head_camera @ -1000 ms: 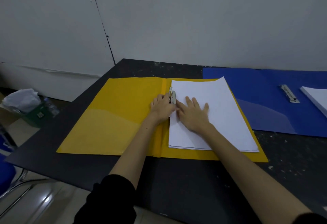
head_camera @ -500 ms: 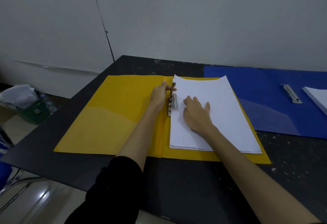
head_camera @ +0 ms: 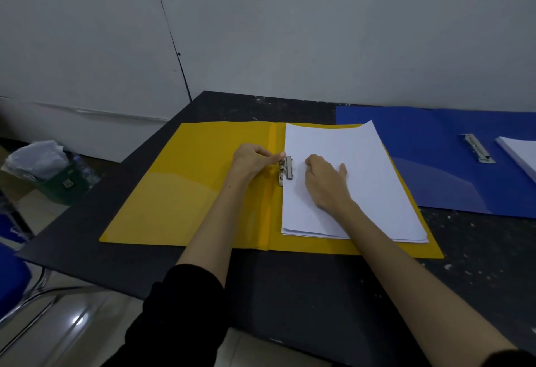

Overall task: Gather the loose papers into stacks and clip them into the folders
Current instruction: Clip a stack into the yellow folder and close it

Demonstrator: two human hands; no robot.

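L hand (head_camera: 255,160): I saw fingers curled, thumb tip at the clip (head_camera: 285,170).
R hand (head_camera: 326,182): fingers bent, resting on the papers (head_camera: 348,181); held nothing.
Papers: lay on the R half of the open yellow folder (head_camera: 188,192).
Blue folder (head_camera: 435,163): open, to the R.

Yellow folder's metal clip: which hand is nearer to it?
Left. The left hand is at the metal clip, its thumb and fingertip at the clip's far end. The right hand rests on the paper stack just right of the clip, apart from it.
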